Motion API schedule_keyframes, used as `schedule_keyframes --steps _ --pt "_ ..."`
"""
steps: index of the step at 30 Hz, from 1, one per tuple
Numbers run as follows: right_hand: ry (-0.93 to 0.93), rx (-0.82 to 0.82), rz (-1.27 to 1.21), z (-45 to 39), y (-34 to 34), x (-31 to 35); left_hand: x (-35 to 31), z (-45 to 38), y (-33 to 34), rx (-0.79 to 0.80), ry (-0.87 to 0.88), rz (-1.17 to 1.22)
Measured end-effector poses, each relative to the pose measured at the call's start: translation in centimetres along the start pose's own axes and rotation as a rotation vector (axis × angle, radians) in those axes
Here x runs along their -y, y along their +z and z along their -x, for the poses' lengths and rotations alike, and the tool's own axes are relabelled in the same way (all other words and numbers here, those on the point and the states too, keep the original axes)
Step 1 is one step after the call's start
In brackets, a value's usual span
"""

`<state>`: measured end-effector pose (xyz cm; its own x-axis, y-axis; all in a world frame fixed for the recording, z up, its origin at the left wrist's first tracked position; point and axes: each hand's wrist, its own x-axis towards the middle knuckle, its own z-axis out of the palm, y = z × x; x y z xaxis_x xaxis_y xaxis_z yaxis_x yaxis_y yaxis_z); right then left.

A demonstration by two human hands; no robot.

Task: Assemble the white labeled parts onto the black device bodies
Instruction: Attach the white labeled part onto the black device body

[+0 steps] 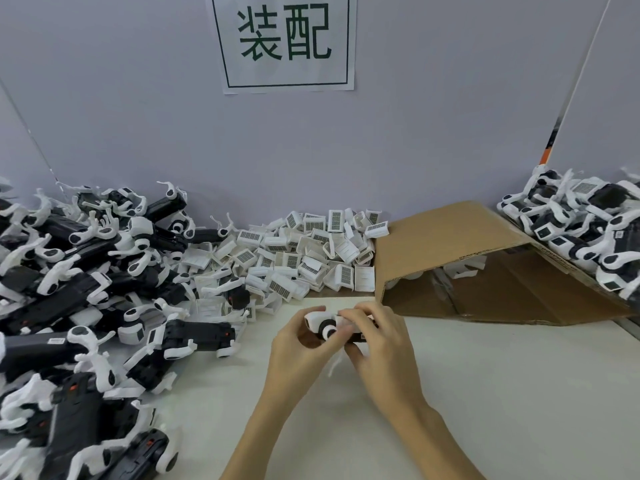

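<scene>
A heap of device bodies (86,306) is lying at the left, labeled parts (298,251) are piling behind the hands, and a cardboard box (467,251) is sitting right

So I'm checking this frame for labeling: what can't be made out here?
- Head view: the device body is mostly hidden by the left hand and right hand.
- Codes on the white labeled parts: too small to read.
- Left pile of device bodies: cut by the frame edge.
</scene>
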<state>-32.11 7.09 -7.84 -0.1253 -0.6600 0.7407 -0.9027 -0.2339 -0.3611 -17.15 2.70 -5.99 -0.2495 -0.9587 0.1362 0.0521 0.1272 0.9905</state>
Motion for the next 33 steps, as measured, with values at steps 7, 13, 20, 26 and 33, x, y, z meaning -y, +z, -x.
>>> schedule_keyframes --steps 7,13,20,26,33 --pt "0.103 0.165 -0.119 -0.4 -0.3 0.1 0.1 -0.8 -1.6 -0.079 -0.003 0.028" --pt "0.552 0.156 -0.695 -8.6 -5.9 -2.2 0.2 -1.2 -1.8 -0.194 -0.032 0.202" --pt "0.727 -0.27 -1.836 -15.0 -12.9 -6.0 0.6 -1.5 -1.5 -0.161 -0.009 0.089" --pt "0.977 0.181 -1.699 -5.5 -3.4 -1.9 1.5 -1.4 -1.4 -0.238 0.107 -0.173" --pt "1.086 0.395 -1.452 -1.9 0.5 1.0 1.6 -1.3 -2.0 -0.543 0.464 -0.769"
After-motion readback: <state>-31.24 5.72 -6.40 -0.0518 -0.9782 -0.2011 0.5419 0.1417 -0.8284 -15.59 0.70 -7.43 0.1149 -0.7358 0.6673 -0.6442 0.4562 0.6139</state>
